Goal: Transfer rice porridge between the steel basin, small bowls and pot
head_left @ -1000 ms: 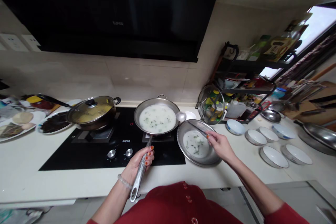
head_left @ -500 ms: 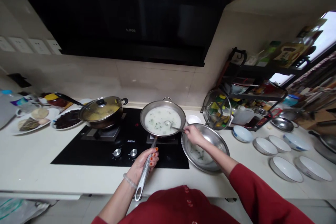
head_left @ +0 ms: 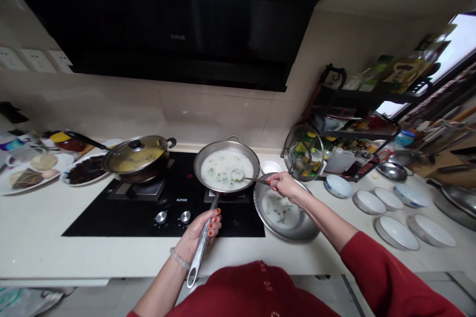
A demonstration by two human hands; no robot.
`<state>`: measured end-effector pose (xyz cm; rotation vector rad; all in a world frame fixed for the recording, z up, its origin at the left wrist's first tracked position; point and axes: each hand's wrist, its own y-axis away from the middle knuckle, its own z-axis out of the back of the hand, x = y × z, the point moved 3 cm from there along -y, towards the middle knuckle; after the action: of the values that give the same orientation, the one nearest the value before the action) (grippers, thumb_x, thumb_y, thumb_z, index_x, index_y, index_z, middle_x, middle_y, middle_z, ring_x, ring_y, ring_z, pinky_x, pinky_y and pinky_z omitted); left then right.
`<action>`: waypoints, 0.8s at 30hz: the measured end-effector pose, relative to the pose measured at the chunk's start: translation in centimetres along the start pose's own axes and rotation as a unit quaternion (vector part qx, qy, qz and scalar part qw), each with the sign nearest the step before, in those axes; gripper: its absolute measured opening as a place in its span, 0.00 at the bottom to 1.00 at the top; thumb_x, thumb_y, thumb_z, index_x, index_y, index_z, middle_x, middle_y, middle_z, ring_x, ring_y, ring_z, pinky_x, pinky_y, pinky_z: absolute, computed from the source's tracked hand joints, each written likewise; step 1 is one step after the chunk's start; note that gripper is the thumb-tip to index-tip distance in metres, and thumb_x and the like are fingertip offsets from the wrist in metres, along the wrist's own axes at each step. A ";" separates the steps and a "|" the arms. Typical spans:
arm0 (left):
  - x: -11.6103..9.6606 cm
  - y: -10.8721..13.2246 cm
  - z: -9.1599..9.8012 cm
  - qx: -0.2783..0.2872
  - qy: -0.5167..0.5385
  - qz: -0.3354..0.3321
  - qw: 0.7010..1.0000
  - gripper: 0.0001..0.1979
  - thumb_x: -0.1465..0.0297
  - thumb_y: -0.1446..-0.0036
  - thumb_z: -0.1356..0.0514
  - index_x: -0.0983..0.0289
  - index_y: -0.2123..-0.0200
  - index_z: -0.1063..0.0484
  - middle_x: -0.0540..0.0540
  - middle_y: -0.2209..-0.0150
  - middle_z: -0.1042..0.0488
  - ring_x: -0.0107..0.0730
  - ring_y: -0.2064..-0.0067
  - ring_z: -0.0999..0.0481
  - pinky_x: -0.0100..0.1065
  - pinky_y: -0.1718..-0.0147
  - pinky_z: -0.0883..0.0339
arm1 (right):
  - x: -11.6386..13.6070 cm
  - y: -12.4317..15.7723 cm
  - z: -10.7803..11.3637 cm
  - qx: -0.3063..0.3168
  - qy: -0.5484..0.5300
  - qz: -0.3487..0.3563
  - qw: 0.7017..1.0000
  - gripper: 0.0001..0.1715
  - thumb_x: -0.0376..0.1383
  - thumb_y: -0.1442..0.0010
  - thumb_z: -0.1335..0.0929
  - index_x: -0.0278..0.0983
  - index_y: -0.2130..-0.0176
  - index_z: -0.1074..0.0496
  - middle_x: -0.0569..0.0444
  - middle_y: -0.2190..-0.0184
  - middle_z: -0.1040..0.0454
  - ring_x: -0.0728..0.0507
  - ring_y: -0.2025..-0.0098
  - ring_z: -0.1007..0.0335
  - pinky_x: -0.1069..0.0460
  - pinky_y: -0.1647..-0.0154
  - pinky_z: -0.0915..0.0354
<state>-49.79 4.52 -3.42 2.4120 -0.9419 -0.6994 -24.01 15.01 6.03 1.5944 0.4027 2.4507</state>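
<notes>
Steel frying pan (head_left: 227, 144) on the right burner of the black stove (head_left: 238, 223), white soup (head_left: 223, 164) flecked green inside. Left hand (head_left: 198, 228) wrapped snugly round the pan's long handle; right hand (head_left: 285, 185) with fingers clasped on the ladle (head_left: 237, 175), scoop inside the pan's rim, toward the right. On the desk (head_left: 130, 260) just beside, a metal basin (head_left: 304, 215) with similar soup.

Two firm grips!

Left hand (head_left: 204, 228) in a tight hold, orange nails (head_left: 218, 211) showing, left forearm (head_left: 160, 280) angled up from below; and there's the right hand (head_left: 284, 185), fingers closed too, right forearm (head_left: 330, 220) reaching across!
</notes>
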 end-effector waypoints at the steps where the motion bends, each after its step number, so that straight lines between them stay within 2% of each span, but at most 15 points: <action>1: 0.0 0.0 0.0 -0.002 0.001 0.003 1.000 0.14 0.71 0.39 0.44 0.66 0.77 0.40 0.45 0.84 0.44 0.15 0.86 0.45 0.17 0.90 0.52 | 0.0 0.1 0.2 0.000 -0.003 -0.005 1.000 0.06 0.25 0.52 0.35 0.34 0.74 0.30 0.62 0.88 0.39 0.55 0.86 0.50 0.58 0.85 0.56; 8: 0.0 0.2 -0.3 -0.016 0.005 -0.009 1.000 0.10 0.73 0.39 0.45 0.66 0.74 0.38 0.45 0.83 0.43 0.15 0.87 0.45 0.17 0.90 0.52 | 0.1 1.5 2.0 0.001 -0.035 -0.027 0.999 0.08 0.28 0.52 0.34 0.33 0.69 0.28 0.62 0.88 0.39 0.55 0.87 0.52 0.59 0.86 0.58; 15: 0.0 0.2 -0.2 -0.010 0.003 -0.007 1.000 0.11 0.73 0.41 0.43 0.66 0.75 0.40 0.44 0.82 0.43 0.14 0.87 0.45 0.17 0.90 0.53 | -0.8 4.6 6.7 -0.009 -0.078 -0.038 0.996 0.16 0.33 0.56 0.32 0.31 0.64 0.27 0.62 0.87 0.39 0.56 0.87 0.53 0.59 0.85 0.60; 21: 0.0 0.4 -0.4 -0.013 -0.005 -0.007 1.000 0.12 0.71 0.39 0.44 0.66 0.75 0.39 0.45 0.83 0.44 0.15 0.87 0.45 0.18 0.90 0.51 | -5.3 7.1 10.3 -0.059 -0.066 -0.065 0.994 0.22 0.38 0.58 0.30 0.30 0.62 0.26 0.61 0.85 0.38 0.55 0.85 0.50 0.58 0.83 0.56; 24: 0.0 0.5 -0.6 -0.028 -0.003 -0.008 1.000 0.14 0.71 0.37 0.48 0.67 0.76 0.39 0.45 0.83 0.44 0.14 0.87 0.46 0.18 0.90 0.51 | -8.3 7.5 10.8 -0.077 -0.002 -0.031 0.997 0.19 0.40 0.54 0.32 0.31 0.63 0.25 0.58 0.84 0.35 0.51 0.82 0.43 0.56 0.81 0.48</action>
<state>-49.71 4.32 -2.63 2.3736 -0.8944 -0.7299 -10.88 6.75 5.47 1.5016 0.2517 2.3705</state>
